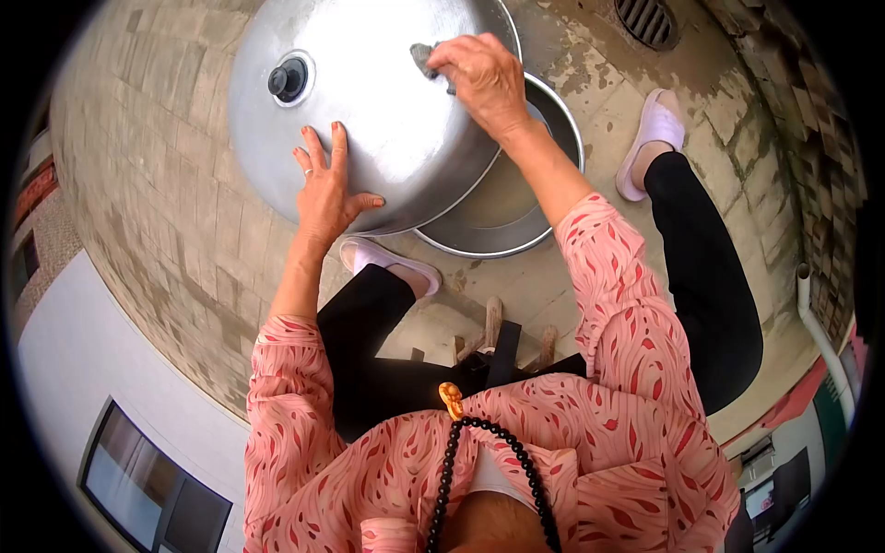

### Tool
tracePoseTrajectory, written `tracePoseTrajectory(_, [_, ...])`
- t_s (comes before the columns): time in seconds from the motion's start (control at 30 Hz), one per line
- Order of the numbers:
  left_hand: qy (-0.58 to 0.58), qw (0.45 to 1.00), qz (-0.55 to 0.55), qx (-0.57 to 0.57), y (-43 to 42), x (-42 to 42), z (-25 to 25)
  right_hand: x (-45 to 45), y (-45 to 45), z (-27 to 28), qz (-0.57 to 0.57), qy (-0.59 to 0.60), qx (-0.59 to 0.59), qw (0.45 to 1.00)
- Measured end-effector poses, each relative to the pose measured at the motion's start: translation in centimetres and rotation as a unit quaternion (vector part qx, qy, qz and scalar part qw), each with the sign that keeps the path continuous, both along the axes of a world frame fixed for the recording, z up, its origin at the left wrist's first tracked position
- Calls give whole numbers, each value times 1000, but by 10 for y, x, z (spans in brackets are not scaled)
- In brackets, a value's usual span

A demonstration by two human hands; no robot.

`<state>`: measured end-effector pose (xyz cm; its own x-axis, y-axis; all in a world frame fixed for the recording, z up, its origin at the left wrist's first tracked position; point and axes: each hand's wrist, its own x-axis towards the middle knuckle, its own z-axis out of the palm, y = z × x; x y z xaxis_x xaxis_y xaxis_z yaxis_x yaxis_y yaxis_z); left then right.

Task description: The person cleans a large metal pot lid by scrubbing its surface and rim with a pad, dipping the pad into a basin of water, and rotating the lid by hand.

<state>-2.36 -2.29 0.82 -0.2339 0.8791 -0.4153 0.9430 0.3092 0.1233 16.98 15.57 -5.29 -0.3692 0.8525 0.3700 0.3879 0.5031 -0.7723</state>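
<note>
My left hand (324, 192) is open, fingers spread on the near side of the metal lid (387, 138), closer to its knob (288, 80). My right hand (484, 83), arm reaching forward, pinches what looks like a grey scrubber (423, 61) against the lid, partly over the basin (502, 251).

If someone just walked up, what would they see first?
Probably the big, shiny metal lid with its black knob, tilted over a metal basin of cloudy water. The left hand is spread on the lid near the knob, and the right hand presses a small grey scrubber on its other side. Next might come the bright pink patterned sleeves reaching up from below.
</note>
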Motion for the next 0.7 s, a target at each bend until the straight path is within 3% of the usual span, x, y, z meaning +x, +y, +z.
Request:
tracePoseTrajectory(0.13, [-2, 998, 37, -43, 10, 6, 10, -12, 35, -3, -56, -35, 13, 998])
tracePoseTrajectory(0.27, [-11, 999, 41, -28, 2, 3, 6, 5, -81, 7, 61, -16, -3, 998])
tracePoseTrajectory(0.37, [-10, 999, 27, -24, -2, 0, 3, 0, -30, 4, 80, 4, 0, 997])
tracePoseTrajectory(0.5, [-8, 998, 34, -44, 4, 2, 10, -15, 63, -16, -54, -22, -23, 998])
tracePoseTrajectory(0.57, [1, 999, 21, -30, 4, 2, 7, -13, 41, -17, -49, -40, 28, 998])
tracePoseTrajectory(0.7, [3, 1000, 11, -4, -2, 0, 0, 8, -72, -1, 32, -9, 5, 999])
